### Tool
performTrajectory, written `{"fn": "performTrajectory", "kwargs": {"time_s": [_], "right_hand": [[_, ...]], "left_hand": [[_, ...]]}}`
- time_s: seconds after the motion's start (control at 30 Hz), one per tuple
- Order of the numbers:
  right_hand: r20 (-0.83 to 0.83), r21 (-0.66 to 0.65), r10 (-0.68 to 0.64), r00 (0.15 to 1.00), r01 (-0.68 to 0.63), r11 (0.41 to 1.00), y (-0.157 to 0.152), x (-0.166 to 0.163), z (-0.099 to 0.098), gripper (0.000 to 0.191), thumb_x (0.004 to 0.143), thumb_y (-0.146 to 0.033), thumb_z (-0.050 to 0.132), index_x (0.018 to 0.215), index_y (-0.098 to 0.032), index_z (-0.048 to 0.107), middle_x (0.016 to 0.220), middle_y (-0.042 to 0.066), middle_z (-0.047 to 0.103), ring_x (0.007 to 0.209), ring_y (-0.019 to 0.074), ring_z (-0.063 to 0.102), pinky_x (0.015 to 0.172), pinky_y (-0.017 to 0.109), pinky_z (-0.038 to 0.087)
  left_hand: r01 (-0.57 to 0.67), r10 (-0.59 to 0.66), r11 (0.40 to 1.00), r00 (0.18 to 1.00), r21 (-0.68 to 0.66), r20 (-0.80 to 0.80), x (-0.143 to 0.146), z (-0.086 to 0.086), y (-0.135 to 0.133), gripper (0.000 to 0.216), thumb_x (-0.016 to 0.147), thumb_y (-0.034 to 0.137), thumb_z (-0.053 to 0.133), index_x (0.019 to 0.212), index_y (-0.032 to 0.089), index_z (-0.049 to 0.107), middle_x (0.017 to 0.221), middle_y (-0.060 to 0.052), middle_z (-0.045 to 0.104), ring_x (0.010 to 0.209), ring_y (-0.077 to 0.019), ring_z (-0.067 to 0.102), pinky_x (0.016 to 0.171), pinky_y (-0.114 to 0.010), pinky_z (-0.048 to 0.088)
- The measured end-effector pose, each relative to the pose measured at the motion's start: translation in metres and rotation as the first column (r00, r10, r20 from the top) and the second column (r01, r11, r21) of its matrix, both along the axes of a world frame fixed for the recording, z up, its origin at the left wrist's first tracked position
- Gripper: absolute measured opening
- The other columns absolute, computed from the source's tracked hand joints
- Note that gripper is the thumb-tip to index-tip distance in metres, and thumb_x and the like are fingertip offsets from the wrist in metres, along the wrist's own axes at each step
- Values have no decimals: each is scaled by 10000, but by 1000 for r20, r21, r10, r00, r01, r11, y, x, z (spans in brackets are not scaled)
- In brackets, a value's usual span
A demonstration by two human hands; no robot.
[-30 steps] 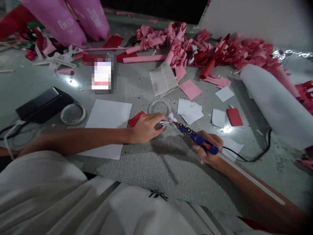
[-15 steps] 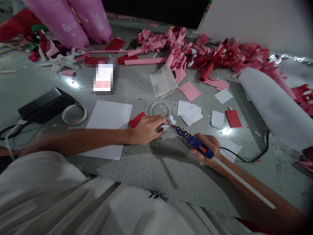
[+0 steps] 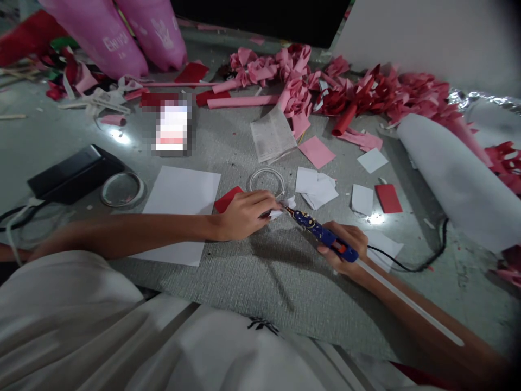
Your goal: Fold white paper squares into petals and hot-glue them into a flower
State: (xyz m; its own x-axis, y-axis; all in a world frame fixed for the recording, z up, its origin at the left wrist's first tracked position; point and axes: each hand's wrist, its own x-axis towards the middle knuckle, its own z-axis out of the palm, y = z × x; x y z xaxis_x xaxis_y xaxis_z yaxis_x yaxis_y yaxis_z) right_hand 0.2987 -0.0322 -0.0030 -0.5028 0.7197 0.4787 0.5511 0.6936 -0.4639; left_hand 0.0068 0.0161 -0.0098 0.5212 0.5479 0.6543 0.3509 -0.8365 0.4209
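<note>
My left hand [image 3: 246, 214] pinches a small folded white paper piece [image 3: 283, 207] against the grey mat [image 3: 260, 282]. My right hand [image 3: 344, 252] is wrapped round a blue glue gun [image 3: 321, 234] with a long white glue stick [image 3: 411, 304] out of its back. The gun's nozzle touches the folded paper. A black cord [image 3: 415, 260] runs from the gun to the right. A red paper scrap [image 3: 227, 199] lies just behind my left hand.
White sheet [image 3: 179, 209], clear tape rolls [image 3: 122, 189] [image 3: 266, 179], black box [image 3: 71, 172], white and red paper squares [image 3: 317, 185], a pile of pink and red paper flowers [image 3: 345, 89], a white roll [image 3: 456, 179], pink bags [image 3: 118, 32].
Hands stay almost still; the glue gun's nozzle keeps to the folded paper, and my left fingers have shifted slightly on it.
</note>
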Motion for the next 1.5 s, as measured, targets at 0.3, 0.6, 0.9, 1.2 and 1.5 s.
{"fn": "performTrajectory", "kwargs": {"time_s": [0.3,0.6,0.9,1.2,1.5], "right_hand": [[-10,-11,-55,998,55,998,-2,-4,8,255,989,-453,569,886,-222,597,593,-41,540,470,116,489,504,263,374],[-15,22,-53,998,54,998,-3,-2,6,309,1003,-510,535,891,-225,579,566,-32,514,458,129,472,495,283,389],[-22,135,-9,1000,12,991,-2,1,3,384,1023,-570,484,961,-207,595,627,8,561,497,151,502,515,290,428],[-19,88,16,1000,-14,996,0,-2,4,243,987,-452,600,954,-211,589,605,-22,552,469,130,495,495,268,390],[12,119,71,997,-72,990,1,-1,7,250,983,-440,591,1008,-192,614,650,-4,601,509,140,532,529,270,416]], "left_hand": [[-68,80,988,994,-141,80,1,-4,1,184,878,53,685,1015,173,662,967,-45,746,869,-142,721,724,-242,561],[-127,183,929,974,-347,133,7,12,-3,75,884,201,744,880,160,681,746,3,708,606,-89,601,584,-204,458],[-112,193,912,966,-395,172,11,15,-8,102,854,188,725,814,159,636,675,20,675,541,-70,545,530,-177,423],[-108,168,929,975,-355,144,10,16,-9,108,858,189,729,815,161,634,686,18,681,555,-74,563,556,-190,432],[-119,180,929,973,-351,147,11,17,-8,93,857,170,713,810,162,633,667,27,668,546,-69,555,547,-177,435]]}}
